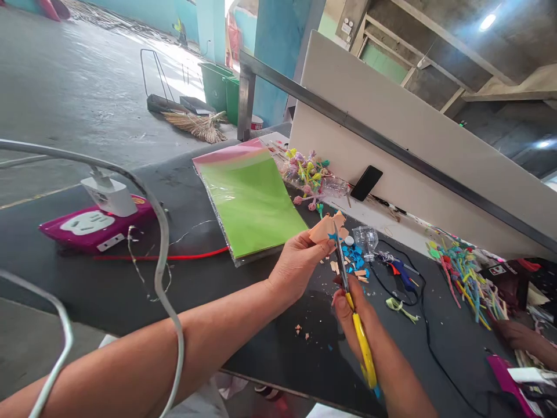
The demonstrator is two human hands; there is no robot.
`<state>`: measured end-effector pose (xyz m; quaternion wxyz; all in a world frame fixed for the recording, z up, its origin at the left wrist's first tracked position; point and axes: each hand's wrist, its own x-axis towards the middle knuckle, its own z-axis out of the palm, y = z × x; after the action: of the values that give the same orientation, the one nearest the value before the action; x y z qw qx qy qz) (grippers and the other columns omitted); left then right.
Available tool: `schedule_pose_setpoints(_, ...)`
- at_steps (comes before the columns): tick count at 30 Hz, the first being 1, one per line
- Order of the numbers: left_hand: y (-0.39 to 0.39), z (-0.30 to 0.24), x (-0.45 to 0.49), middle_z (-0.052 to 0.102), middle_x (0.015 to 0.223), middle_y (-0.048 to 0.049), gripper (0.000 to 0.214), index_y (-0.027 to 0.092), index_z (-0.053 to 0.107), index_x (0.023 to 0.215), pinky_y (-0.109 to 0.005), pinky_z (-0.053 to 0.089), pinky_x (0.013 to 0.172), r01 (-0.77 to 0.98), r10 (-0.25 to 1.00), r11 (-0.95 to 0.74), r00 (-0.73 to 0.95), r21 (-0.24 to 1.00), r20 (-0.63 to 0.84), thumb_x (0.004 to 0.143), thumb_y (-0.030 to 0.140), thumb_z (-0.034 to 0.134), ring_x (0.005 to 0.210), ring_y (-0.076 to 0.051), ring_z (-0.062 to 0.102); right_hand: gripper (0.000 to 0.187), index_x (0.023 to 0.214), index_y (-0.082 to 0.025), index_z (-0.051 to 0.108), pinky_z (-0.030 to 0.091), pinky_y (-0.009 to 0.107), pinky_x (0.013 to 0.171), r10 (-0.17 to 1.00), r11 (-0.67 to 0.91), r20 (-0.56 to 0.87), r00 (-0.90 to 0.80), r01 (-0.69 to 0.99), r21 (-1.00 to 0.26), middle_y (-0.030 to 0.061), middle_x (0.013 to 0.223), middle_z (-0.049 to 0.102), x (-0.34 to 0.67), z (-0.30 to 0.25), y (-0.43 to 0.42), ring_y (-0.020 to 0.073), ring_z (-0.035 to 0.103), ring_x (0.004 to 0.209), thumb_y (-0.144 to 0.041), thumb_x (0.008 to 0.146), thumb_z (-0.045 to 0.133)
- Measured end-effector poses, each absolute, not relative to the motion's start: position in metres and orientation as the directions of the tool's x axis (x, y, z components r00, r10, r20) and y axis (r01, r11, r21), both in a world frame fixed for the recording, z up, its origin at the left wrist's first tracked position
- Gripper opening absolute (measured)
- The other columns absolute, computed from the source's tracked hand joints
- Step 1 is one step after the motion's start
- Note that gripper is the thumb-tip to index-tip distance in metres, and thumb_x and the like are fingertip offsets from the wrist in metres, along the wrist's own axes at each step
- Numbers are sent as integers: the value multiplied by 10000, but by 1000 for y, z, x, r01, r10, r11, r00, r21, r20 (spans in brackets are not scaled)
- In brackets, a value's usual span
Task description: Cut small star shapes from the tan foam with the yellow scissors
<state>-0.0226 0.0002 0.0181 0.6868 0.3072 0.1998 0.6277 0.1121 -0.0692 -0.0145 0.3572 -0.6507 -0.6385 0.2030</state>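
Peach-coloured paper (322, 230) is pinched between the thumb and fingers of my left hand (300, 258), with a small blue piece by my thumb tip. My right hand (354, 310) grips yellow-handled scissors (364, 348), whose blades point up along the paper's right side. I cannot tell whether the blades are cutting into it. Blue and peach paper scraps (355, 258) lie on the dark table just beyond the blades. A few tiny peach bits (298, 330) are on the tabletop below my hands.
A stack of green and pink sheets (248, 203) lies left of centre. Behind are a phone (366, 183) and colourful pipe-cleaner-like pieces (307, 171). To the right are a blue glue gun (404, 277), its black cord and a plastic bottle top (366, 239). White cables (163, 244) cross near a purple power strip (93, 226).
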Motion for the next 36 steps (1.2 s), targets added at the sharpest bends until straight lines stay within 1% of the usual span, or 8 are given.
schedule_pose_setpoints(5,-2,19,-22,610,657,24,104,139,688,744,-200,381,650,-726,982,21,145,688,123,673,204,729,621,-74,495,581,1076,-245,520,299,207,312,991,43,108,72,606,-794,-26,638,555,124,-20,-67,100,422,406,-695,735,383)
schedule_pose_setpoints(12,5,19,-26,650,702,1,116,135,700,750,-210,395,670,-738,986,-16,101,675,134,667,209,729,646,-88,529,543,1037,-289,559,416,253,401,995,-27,36,93,603,-797,-36,626,576,129,-14,-83,140,528,450,-691,686,461)
schedule_pose_setpoints(17,8,16,-28,691,773,-51,195,118,720,824,-234,419,675,-697,957,86,256,712,135,659,221,731,662,-114,573,411,998,-311,571,374,262,383,967,-188,-59,247,539,-821,-10,625,601,161,29,-90,169,542,466,-622,737,508)
schedule_pose_setpoints(21,6,13,-27,711,833,-78,256,126,728,869,-249,435,687,-541,856,206,504,815,118,634,228,739,710,-149,605,325,1020,-300,508,452,288,539,942,6,149,299,432,-902,38,859,644,177,67,-78,195,622,718,-460,757,613)
schedule_pose_setpoints(24,2,12,-26,712,849,-74,263,144,729,895,-250,434,660,-344,705,247,705,906,76,646,225,703,717,-167,606,365,1029,-286,497,458,294,638,961,129,212,176,390,-912,36,916,648,175,76,-68,199,620,837,-394,721,661)
schedule_pose_setpoints(31,-2,13,-28,552,561,19,99,143,672,673,-216,243,449,54,596,73,798,996,-87,602,176,613,473,-94,419,441,950,-232,586,467,255,632,967,-24,-126,-220,413,-911,-21,857,614,155,57,-57,151,588,727,-265,539,743)
schedule_pose_setpoints(33,-2,13,-28,520,535,26,71,146,646,629,-224,219,432,112,634,-1,769,994,-86,576,161,601,453,-91,386,410,903,-221,595,458,234,595,972,-47,-134,-193,400,-915,-40,798,613,146,45,-55,139,580,682,-248,516,730)
schedule_pose_setpoints(36,0,11,-28,448,497,40,23,158,575,545,-230,196,423,175,663,-89,745,981,-72,566,158,567,442,-84,341,339,825,-217,607,386,196,455,999,-51,-41,35,345,-937,-77,621,559,133,27,-53,100,508,507,-296,513,714)
